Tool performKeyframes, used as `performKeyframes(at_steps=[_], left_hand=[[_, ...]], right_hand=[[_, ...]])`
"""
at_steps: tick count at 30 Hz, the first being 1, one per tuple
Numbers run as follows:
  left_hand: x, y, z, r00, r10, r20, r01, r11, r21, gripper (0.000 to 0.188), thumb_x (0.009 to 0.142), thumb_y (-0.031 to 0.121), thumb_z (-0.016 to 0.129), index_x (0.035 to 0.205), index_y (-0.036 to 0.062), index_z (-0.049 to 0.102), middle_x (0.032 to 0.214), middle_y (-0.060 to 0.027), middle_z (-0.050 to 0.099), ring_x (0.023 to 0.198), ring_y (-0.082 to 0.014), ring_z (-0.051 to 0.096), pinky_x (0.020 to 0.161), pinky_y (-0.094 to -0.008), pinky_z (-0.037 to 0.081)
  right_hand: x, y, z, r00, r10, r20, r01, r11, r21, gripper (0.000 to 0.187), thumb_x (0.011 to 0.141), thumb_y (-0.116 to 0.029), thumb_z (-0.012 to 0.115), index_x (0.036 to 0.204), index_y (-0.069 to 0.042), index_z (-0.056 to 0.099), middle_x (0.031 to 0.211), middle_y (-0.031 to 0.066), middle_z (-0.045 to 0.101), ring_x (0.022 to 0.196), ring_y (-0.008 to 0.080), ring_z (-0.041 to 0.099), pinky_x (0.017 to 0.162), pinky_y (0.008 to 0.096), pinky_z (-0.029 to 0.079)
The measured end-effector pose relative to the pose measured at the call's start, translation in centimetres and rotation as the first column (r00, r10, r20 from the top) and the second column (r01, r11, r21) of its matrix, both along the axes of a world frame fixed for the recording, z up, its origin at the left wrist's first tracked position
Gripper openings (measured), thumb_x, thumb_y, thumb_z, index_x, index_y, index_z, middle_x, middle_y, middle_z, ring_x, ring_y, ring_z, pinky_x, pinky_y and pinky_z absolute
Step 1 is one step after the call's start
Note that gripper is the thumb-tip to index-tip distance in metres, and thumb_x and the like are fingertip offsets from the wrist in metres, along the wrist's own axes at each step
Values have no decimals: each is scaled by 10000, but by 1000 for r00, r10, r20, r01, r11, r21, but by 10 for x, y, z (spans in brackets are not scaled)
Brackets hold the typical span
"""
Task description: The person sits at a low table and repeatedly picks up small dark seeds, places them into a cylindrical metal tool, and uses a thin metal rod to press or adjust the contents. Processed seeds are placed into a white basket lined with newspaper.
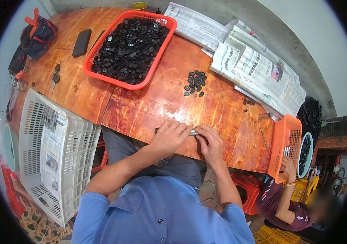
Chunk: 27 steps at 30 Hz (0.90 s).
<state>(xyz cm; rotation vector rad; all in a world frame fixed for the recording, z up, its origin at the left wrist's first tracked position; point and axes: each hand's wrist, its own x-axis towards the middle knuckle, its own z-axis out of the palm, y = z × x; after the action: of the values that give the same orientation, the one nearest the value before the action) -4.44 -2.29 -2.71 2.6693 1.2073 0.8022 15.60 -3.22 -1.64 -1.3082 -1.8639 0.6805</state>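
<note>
At the table's near edge, my left hand (168,136) is closed around a slim silver metal tube (193,132) with a black end (156,130) sticking out at its left. The fingers of my right hand (210,140) pinch the tube's right end. Between my hands a short bright stretch of the metal shows; my fingers hide the rest. Beyond them lies a loose group of small black oval pieces (195,83). A red-orange plastic basket (144,84), heaped with similar black pieces (125,51), stands farther back to the left.
A white crate (73,162) lined with newspaper stands at my left. Folded newspapers (259,69) cover the back right. At the right, a co-worker's hand (288,167) reaches into an orange basket (277,156) holding silver tubes. Keys (55,75) and a black phone-like slab (82,43) lie back left.
</note>
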Motion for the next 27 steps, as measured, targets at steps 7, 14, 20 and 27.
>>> performKeyframes(at_steps=[7,14,20,27], left_hand=[[-5,10,6,999,-23,-42,23,1000,4,385,826,179,623,1193,63,643,932,-41,588,888,-202,580,758,-347,460],[-5,16,6,1000,-18,-22,14,988,-153,374,822,247,702,1150,79,639,923,-54,579,864,-225,582,740,-364,462],[-5,13,-7,999,-39,-9,37,987,-159,406,818,247,658,1173,53,617,914,-60,574,847,-236,580,748,-380,465],[-6,9,-6,993,-110,-54,101,985,-136,426,808,219,643,1183,19,618,914,-60,581,836,-216,578,721,-364,454]], right_hand=[[-24,43,6,963,-171,211,174,985,2,180,874,-174,627,951,-11,633,1030,142,611,1015,327,537,907,418,405],[-34,58,-16,894,-312,321,281,949,140,266,872,-168,590,1057,17,540,1218,246,491,1162,400,443,1019,514,306],[-37,56,-14,898,-266,351,256,964,77,403,872,-183,591,1199,33,497,1324,269,426,1250,428,386,1077,526,266],[-35,44,-21,892,-251,376,281,959,-27,452,896,-222,549,1269,20,469,1375,262,398,1335,431,324,1142,563,178]])
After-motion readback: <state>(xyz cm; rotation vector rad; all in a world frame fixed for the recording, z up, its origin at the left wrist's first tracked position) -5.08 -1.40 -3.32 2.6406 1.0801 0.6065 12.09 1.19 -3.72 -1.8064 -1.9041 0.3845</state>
